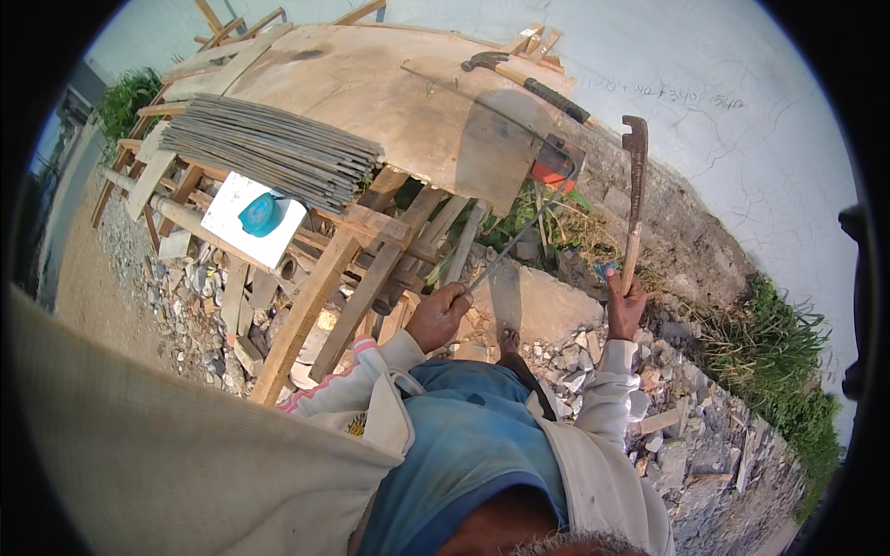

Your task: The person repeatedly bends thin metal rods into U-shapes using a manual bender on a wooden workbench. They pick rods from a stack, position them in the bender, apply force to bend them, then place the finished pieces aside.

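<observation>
My left hand (438,318) is closed round the near end of a thin steel rod (508,248). The rod slants up and away to a small red-and-dark block (556,167) at the corner of the wooden board. A second length of rod (477,100) lies across the board to that block; whether both are one bent bar I cannot tell. In my right hand (626,306) is the handle of a rusty bar tool with a notched head, like a rebar bending wrench (636,176). It points upward, apart from the rod. A hammer (528,85) with a dark grip lies on the board's far edge.
A bundle of steel rods (269,144) rests on the left of the board (371,102). Nearer lies a teal tape measure (260,215) on a white sheet (243,243). Timber legs (311,315) stand before me. Rubble (663,435) covers the ground; a wall (742,139) rises right.
</observation>
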### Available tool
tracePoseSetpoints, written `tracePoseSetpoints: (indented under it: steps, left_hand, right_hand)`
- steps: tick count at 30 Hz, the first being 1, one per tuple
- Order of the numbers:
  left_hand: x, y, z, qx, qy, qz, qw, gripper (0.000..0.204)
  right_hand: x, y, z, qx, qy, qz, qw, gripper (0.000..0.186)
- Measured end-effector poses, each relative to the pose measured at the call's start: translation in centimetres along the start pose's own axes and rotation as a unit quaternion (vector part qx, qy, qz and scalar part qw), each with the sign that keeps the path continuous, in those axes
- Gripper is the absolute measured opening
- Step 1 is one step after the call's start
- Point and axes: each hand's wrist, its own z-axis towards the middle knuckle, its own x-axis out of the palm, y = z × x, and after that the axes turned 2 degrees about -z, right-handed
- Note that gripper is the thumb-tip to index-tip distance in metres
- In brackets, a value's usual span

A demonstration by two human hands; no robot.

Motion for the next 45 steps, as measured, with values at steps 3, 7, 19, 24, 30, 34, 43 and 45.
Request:
tracePoseSetpoints:
  steps: [3,7,19,24,30,34,43,45]
  left_hand:
    - [1.8,-1.6,-1.3,0.038,-0.099,0.094,0.99,0.021]
    - [3.8,-5.8,-3.0,0.042,-0.22,0.103,0.969,0.018]
    - [2.5,-15.0,-11.6,0.124,-0.483,0.3,0.813,0.022]
    - [5.7,-13.9,-10.2,0.002,-0.498,0.18,0.848,0.026]
    - [9.8,-9.3,-3.4,-0.086,-0.48,0.232,0.842,0.018]
    - [9.6,-8.4,-1.2,-0.102,-0.408,0.324,0.847,0.017]
    - [5.7,-7.4,0.7,-0.119,-0.362,0.366,0.849,0.021]
    - [3.7,-7.1,1.4,-0.108,-0.353,0.376,0.85,0.027]
  right_hand:
    - [2.3,-1.2,2.1,0.033,0.053,0.09,0.994,0.035]
    - [1.6,0.3,5.0,0.021,0.095,0.119,0.988,0.034]
    - [-0.5,17.7,22.6,-0.352,0.212,0.175,0.895,0.033]
    - [-0.8,14.0,24.1,-0.2,0.39,0.182,0.88,0.022]
    - [-5.2,5.9,25.0,-0.185,0.277,-0.119,0.936,0.034]
    - [-7.0,3.8,24.6,-0.15,0.253,-0.256,0.921,0.045]
    - [-7.4,3.5,21.5,-0.121,0.238,-0.28,0.922,0.041]
    - [-7.2,3.8,20.0,-0.088,0.237,-0.277,0.927,0.041]
